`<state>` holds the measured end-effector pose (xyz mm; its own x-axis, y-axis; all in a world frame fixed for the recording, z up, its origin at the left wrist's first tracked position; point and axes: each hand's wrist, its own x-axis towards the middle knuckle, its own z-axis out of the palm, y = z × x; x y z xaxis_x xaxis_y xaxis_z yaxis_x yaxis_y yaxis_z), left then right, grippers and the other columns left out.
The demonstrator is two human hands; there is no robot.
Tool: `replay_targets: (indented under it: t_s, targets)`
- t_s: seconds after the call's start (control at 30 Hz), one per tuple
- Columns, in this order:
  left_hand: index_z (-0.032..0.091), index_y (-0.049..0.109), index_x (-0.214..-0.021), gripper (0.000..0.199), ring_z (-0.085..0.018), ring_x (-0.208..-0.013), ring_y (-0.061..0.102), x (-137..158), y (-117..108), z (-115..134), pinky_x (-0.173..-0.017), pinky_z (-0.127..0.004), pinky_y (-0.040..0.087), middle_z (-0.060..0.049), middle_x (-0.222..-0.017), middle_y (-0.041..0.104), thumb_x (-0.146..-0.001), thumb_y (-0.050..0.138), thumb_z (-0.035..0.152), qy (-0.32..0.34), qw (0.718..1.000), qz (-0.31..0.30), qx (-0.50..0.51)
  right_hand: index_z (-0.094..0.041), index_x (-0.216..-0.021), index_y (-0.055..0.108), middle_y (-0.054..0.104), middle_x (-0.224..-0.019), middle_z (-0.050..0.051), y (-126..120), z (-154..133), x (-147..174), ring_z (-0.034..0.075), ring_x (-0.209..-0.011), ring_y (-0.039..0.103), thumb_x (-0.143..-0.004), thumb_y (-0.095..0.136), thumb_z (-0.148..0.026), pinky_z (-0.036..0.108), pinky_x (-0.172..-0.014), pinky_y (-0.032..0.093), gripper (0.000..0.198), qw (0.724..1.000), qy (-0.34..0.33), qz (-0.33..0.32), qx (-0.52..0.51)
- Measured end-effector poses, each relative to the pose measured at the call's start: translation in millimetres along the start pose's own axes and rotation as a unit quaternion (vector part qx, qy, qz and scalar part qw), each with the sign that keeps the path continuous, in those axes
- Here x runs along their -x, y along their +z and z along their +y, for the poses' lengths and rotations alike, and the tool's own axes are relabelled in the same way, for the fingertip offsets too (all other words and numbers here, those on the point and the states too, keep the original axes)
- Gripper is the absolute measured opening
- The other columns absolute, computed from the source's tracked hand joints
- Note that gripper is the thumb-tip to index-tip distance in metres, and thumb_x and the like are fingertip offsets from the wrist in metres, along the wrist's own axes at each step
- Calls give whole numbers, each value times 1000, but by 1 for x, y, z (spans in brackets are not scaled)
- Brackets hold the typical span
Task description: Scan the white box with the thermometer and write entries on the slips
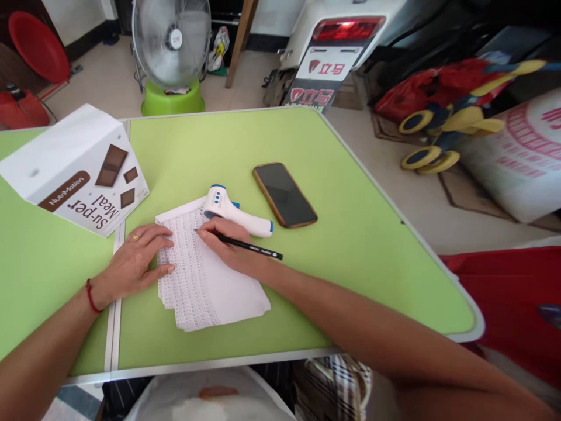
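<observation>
My right hand (225, 247) is closed around a black pen (258, 248), its tip at the sheet of paper (236, 295). Rows of small handwriting fill the paper's left part, while its right part is blank. My left hand (142, 257) lies with fingers apart on the paper's left edge and holds nothing. A white and blue infrared thermometer (239, 217) lies on its side at the paper's top edge, just beyond my right hand. To its right is a smartphone (284, 194) in a brown case, screen up and dark.
On the green table (359, 251), a white NutriMotion box (83, 175) stands at the left. Past the far edge are a fan (170, 44) on a green stool (173, 100) and a white vehicle's rear (346, 29). A stuffed sack (517, 158) stands right.
</observation>
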<state>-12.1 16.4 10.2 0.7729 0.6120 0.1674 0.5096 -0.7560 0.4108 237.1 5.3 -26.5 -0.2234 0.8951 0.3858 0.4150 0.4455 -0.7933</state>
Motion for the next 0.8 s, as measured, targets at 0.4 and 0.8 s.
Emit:
replay_targets:
  t_s: [0.4,0.8]
  targets:
    - [17,51,-109,28,-29,-118,47,-7,4,9,-100,-50,37,-14,-121,54,-100,42,42,-6,999,11,-29,-20,-104,58,67,-88,6,-6,10,6,16,-77,64,-95,50,-20,29,-69,54,12,981,-165,-11,99]
    - [17,53,-119,31,-31,-122,48,-1,7,6,-104,-50,41,-14,-128,53,-96,54,38,9,999,36,-21,-20,-123,55,65,-99,11,-19,12,16,21,-87,63,-98,40,-14,34,-71,56,30,946,-235,-66,214]
